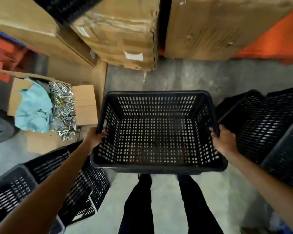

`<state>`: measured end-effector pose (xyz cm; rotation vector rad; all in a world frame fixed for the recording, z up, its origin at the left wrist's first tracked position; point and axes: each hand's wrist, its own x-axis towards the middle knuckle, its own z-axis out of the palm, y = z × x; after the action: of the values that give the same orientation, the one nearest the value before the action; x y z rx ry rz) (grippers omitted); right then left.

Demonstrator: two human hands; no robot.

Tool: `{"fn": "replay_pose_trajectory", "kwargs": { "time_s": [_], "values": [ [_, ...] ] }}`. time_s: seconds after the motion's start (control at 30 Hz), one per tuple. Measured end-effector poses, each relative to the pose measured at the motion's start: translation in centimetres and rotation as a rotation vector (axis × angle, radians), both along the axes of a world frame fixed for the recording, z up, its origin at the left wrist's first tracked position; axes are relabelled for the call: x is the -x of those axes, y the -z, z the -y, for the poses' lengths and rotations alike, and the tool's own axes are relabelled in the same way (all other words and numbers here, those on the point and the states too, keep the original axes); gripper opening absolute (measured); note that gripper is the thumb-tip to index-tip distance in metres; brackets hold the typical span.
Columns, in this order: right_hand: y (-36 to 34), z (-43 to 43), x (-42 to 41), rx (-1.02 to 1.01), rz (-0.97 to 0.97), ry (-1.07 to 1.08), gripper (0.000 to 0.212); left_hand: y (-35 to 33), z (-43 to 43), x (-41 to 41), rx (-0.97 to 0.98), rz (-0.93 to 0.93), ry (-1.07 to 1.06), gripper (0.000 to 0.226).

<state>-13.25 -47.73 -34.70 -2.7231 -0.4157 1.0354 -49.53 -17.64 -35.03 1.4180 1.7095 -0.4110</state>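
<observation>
An empty black perforated plastic basket [156, 167] hangs in the air in front of me, above my legs and the concrete floor. My left hand [94, 138] grips its left rim, fingers curled inside the wall. On the opposite side my right hand [224, 140] grips the right rim the same way. The basket's open top faces me and nothing lies inside it.
More black baskets stand at lower left [46, 186] and at right [274, 132]. An open cardboard box [85, 105] of metal screws and a teal cloth sits at left. Large cardboard cartons [118, 32] and an orange rack [277, 46] line the back.
</observation>
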Motion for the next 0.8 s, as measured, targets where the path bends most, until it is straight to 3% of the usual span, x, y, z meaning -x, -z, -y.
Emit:
{"fn": "replay_pose_trajectory", "kwargs": {
  "time_s": [0.17,0.47,0.63,0.8],
  "values": [
    [11.6,-2.8,-0.7,0.0,0.085,0.007,0.029,11.3,-3.2,-2.6,-0.093,0.075,-0.035,0.035],
    [25.0,-5.9,-1.3,-0.024,0.307,0.056,0.033,25.3,-6.6,-6.2,-0.321,0.008,0.064,0.052],
    [29.4,-5.2,-1.5,-0.121,0.352,-0.085,0.072,29.7,-4.1,-6.0,-0.587,0.005,0.289,0.057],
    [31.7,-4.4,-1.5,-0.175,0.566,-0.272,0.079,31.5,-4.7,-5.4,-0.79,0.248,0.484,0.06]
  ]
}}
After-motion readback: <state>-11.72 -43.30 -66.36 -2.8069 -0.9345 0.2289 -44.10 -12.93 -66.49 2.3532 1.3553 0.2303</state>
